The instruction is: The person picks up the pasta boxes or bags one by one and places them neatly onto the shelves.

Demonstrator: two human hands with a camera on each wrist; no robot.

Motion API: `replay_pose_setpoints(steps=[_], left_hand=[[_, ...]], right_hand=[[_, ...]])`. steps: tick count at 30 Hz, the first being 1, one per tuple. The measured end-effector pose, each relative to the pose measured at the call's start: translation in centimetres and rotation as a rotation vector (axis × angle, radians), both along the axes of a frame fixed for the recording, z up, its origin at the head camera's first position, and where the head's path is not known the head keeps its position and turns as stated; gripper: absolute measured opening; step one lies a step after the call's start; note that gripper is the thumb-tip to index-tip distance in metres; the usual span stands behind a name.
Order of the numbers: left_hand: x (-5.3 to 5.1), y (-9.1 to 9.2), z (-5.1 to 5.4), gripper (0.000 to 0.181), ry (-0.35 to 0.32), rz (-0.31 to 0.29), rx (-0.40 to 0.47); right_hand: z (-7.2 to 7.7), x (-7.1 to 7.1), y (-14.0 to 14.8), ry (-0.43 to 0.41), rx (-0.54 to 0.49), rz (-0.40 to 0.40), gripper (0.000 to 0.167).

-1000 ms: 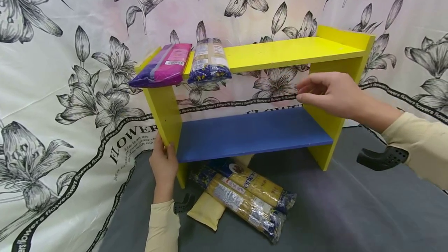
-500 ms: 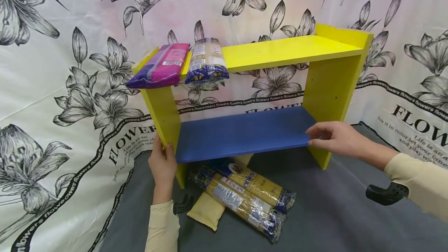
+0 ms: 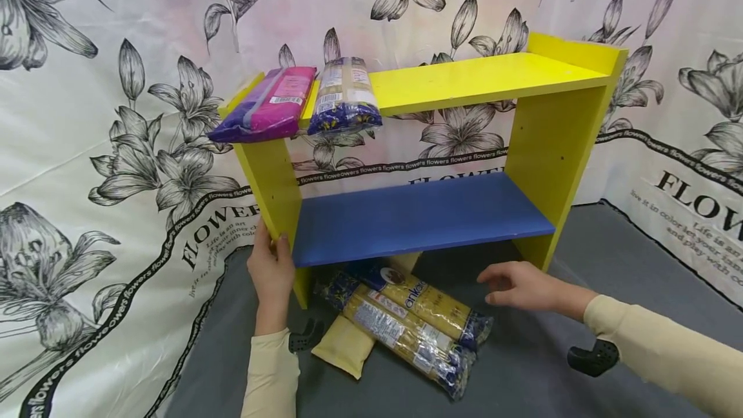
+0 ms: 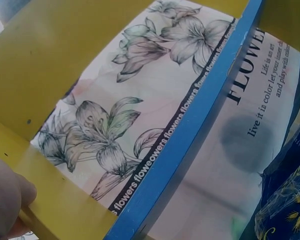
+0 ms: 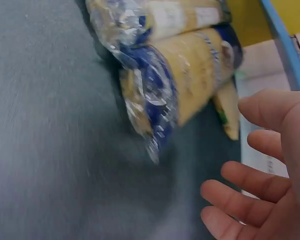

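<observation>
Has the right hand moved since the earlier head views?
Yes, downward and slightly left: the right hand showed above the blue shelf, and now shows below it.

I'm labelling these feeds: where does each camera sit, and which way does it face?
Head: worn on the head, facing forward and down at the yellow-and-blue shelf unit; the left hand, right hand and cream sleeves show.
Left wrist: looks through the unit, past the blue shelf, to the flowered cloth; part of the left hand shows, lower left.
Right wrist: looks at two long pasta packets and the grey surface; the right hand shows, lower right.
Shared: head and right wrist both show those packets.
</observation>
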State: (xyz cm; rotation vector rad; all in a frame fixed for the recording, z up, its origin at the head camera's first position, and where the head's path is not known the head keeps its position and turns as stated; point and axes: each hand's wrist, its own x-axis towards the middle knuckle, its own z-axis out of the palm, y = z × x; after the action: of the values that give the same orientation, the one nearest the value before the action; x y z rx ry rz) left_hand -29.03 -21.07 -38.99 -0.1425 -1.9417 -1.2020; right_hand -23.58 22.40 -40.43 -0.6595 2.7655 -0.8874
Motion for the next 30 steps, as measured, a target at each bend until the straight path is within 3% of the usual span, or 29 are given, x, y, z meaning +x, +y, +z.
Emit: replay_pose_setpoints(steps=[7, 14, 22, 30], left_hand=[[-0.1, -0.2, -0.1, 0.05, 0.021, 0.013, -0.006], [-0.1, -0.1, 0.1, 0.052, 0.033, 0.012, -0.017], [-0.3, 0.1, 0.0, 0.05, 0.024, 0.004, -0.02], [-0.1, -0.1, 0.0, 0.05, 0.028, 0.008, -0.017]], right_hand=[[-3.1, -1.6, -3.4, -0.016, -0.069, 0.029, 0.05], [-4.9, -3.3, -6.2, -0.048, -0.192, 0.067, 0.049], [-5.2, -4.6, -8.0, -0.079, -0.2, 0.107, 0.045], [-4.6, -5.6, -9.4, -0.145, -0.165, 0.128, 0.055]])
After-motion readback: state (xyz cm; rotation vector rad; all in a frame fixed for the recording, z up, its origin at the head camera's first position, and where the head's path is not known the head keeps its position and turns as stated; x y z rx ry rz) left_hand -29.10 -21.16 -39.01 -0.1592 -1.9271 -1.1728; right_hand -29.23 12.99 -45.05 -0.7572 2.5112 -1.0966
